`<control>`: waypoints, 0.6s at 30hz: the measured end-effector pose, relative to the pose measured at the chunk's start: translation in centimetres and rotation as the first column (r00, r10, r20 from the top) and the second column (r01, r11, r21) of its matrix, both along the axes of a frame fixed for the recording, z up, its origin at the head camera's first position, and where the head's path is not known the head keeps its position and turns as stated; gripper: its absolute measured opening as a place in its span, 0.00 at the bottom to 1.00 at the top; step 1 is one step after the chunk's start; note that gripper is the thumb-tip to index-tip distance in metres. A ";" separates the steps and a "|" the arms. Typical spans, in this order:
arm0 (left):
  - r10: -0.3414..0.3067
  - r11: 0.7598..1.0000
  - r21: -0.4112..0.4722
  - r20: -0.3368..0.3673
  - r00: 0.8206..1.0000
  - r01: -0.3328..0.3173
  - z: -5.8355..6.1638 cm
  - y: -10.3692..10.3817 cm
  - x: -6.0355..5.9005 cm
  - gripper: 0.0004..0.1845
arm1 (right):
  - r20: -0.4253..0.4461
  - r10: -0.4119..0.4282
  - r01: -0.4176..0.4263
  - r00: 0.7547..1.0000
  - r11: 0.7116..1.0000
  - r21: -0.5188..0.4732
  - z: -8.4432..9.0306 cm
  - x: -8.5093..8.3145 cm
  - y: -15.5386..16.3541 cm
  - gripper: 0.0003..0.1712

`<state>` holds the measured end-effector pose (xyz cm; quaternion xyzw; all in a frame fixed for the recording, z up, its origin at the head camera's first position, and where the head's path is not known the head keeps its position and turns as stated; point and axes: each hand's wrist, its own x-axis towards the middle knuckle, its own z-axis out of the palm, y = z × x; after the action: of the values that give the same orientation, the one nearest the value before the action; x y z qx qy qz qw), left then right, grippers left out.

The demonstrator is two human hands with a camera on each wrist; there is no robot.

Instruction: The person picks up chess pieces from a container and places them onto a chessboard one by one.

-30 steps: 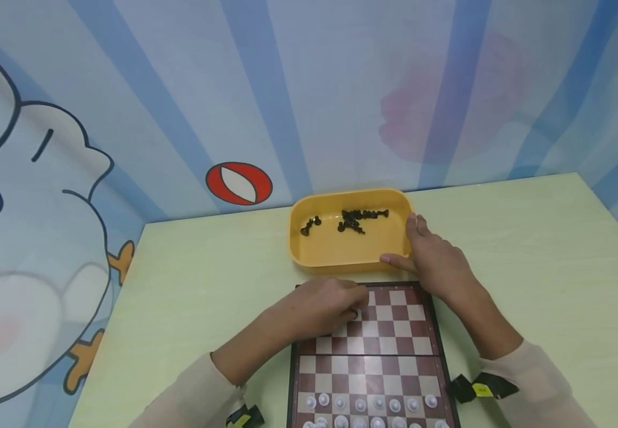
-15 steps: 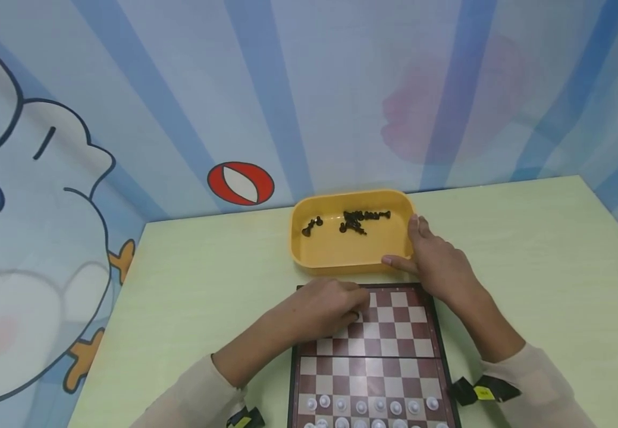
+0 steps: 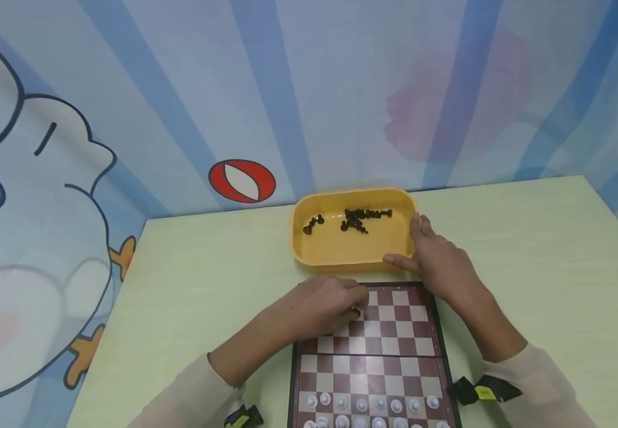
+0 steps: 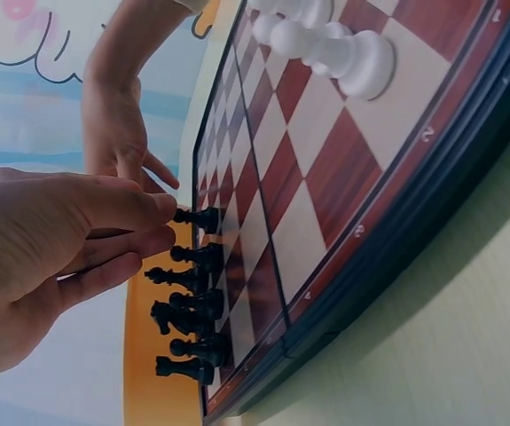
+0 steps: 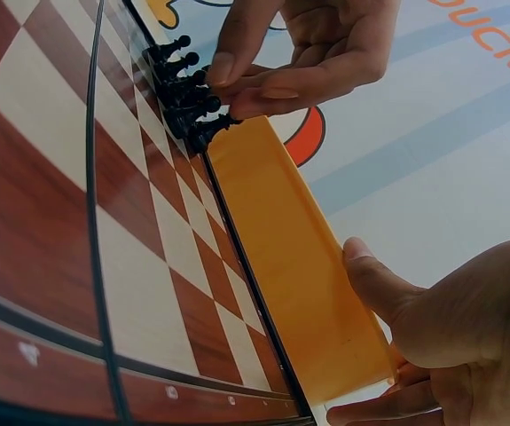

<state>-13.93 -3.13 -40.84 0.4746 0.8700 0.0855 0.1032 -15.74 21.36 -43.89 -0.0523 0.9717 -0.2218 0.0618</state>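
Observation:
My left hand [image 3: 325,306] is over the far rows of the chessboard [image 3: 373,364], thumb and fingertips pinching the top of a black chess piece [image 4: 206,218] standing at the board's surface. Beside it, several black chess pieces, including a knight [image 4: 175,318] and a rook [image 4: 184,367], stand in two rows; in the head view this hand hides them. My right hand [image 3: 442,264] holds the right front corner of a yellow tray [image 3: 335,261], its thumb along the front rim and its fingers round the end. Loose black pieces [image 3: 355,220] lie inside the tray.
White chess pieces [image 3: 361,405] stand in two rows on the board's near side. The tray sits just behind the board, near the wall [image 3: 341,107]. A pale green table [image 3: 207,267] extends to both sides. Both wrists carry black straps [image 3: 493,387].

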 end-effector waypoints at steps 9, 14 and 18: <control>0.001 0.994 0.106 -0.047 0.999 0.004 1.1 -0.5 -0.6 0.02 | -0.015 0.000 0.000 1.000 1.000 -0.002 0.0 0.0 0.1 0.63; 0.067 0.989 0.137 -0.054 0.996 -0.059 1.8 -0.9 -1.2 0.09 | -0.014 0.008 -0.008 1.000 1.000 0.001 -0.1 0.0 0.0 0.64; 0.125 0.978 0.177 -0.070 0.990 -0.111 2.3 -1.3 -2.0 0.10 | -0.020 0.003 -0.002 1.000 1.000 0.003 -0.2 0.1 0.0 0.64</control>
<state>-15.88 -4.39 -38.56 0.4323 0.8893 0.1475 0.0212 -15.69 21.35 -44.14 -0.0557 0.9726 -0.2195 0.0524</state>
